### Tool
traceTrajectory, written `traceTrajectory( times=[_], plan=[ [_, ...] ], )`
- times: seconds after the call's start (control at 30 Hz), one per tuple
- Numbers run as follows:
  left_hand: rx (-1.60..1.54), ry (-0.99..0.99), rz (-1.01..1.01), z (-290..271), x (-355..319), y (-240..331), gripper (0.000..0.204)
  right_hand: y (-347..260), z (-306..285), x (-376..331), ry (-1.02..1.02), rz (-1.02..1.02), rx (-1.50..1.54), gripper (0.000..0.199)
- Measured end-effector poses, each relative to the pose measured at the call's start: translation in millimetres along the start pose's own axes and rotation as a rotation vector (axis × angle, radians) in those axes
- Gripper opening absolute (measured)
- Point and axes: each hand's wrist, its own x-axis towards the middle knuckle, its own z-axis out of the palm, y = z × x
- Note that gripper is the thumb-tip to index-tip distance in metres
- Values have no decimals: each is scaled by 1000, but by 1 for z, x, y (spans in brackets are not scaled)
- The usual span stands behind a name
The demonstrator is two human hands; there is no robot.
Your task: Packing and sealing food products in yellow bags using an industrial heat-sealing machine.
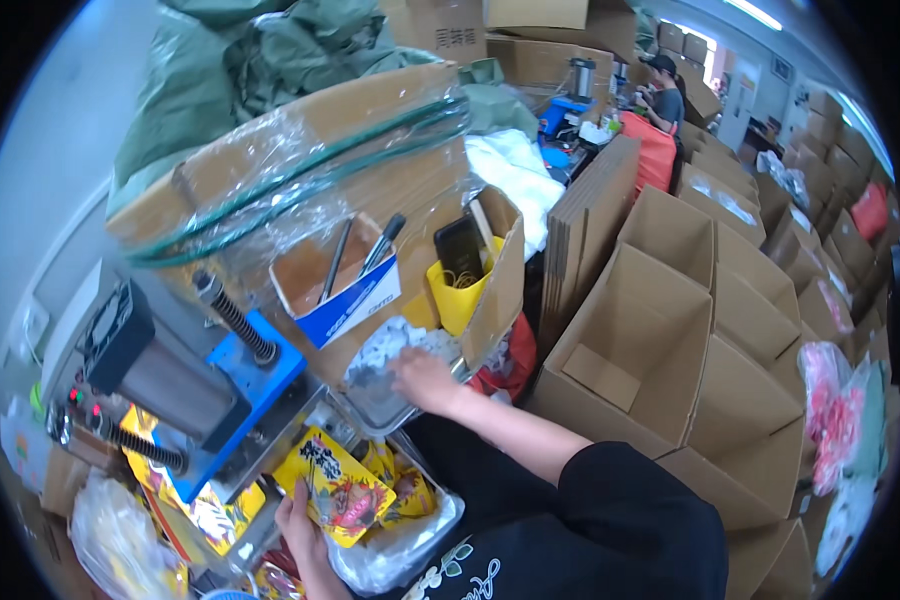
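My left hand [300,517] grips a yellow printed pouch [338,487] by its left edge. Beneath that pouch, more yellow pouches [410,492] lie in a tub lined with clear plastic [395,558] against my body. Farther forward, my right hand [426,380] dips with curled fingers into a clear plastic tray [378,411]. Small white printed sachets [395,343] are heaped there, and whatever is between my fingertips is hidden. Left of both hands stands a blue press machine [260,375] with spring-loaded posts, with yellow pouches [210,510] below it.
A blue-and-white box [345,315] with pens and a yellow holder [457,300] with a black phone-like object stand beyond the tray. Open cardboard boxes [625,330] line the right side. A person [662,95] works in the background. A plastic bag [120,540] lies lower left.
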Motion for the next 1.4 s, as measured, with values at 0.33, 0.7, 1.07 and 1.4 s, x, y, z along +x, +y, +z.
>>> traceTrajectory(
  times=[0.33,0.7,1.07,1.4],
  plan=[
    [1706,432,1014,-42,-48,31,45,-20,0,8,-74,-59,514,18],
    [507,161,263,-49,-76,10,36,-88,-62,-9,-231,-268,1026,20],
    [614,14,117,13,-78,-36,29,-111,-20,-24,-773,-99,1291,31],
    [-100,192,-87,40,-19,-2,25,-49,-66,-6,-66,35,521,25]
  ],
)
